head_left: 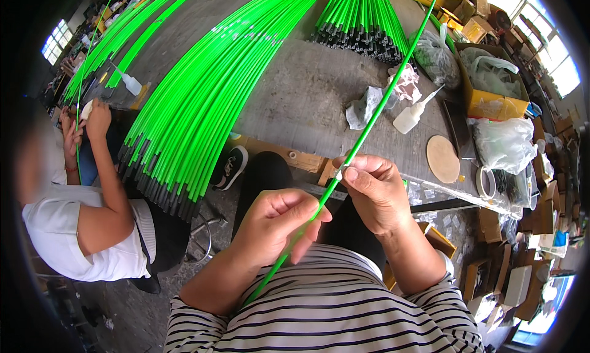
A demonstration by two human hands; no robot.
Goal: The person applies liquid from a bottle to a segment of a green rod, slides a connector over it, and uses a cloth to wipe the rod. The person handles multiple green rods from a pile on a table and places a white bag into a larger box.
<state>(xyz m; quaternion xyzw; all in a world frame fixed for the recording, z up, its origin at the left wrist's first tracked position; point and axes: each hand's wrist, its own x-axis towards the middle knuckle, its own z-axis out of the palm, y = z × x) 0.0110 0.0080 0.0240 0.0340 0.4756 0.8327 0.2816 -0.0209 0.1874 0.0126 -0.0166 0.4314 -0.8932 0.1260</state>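
A long thin green rod point(375, 110) runs slantwise across my body, from the top right down to my striped shirt. My left hand point(279, 221) is closed round its lower part, thumb on top. Farther up, thumb and forefinger of my right hand point(375, 190) pinch a small white piece point(340, 171) against the rod. It looks like a sticker or bit of film, but is too small to name surely. Beyond my right hand, a white squeeze bottle point(410, 116) with a narrow nozzle lies beside crumpled paper point(364, 107) and a pinkish crumpled cloth point(404, 83).
Green rods with black ends lie in a wide bundle point(227, 76); another bundle point(362, 21) is behind. On the right are a carton point(491, 98) of plastic bags, a round tan disc point(443, 159) and a tape roll point(485, 182). A co-worker point(92, 224) sits left, holding another rod.
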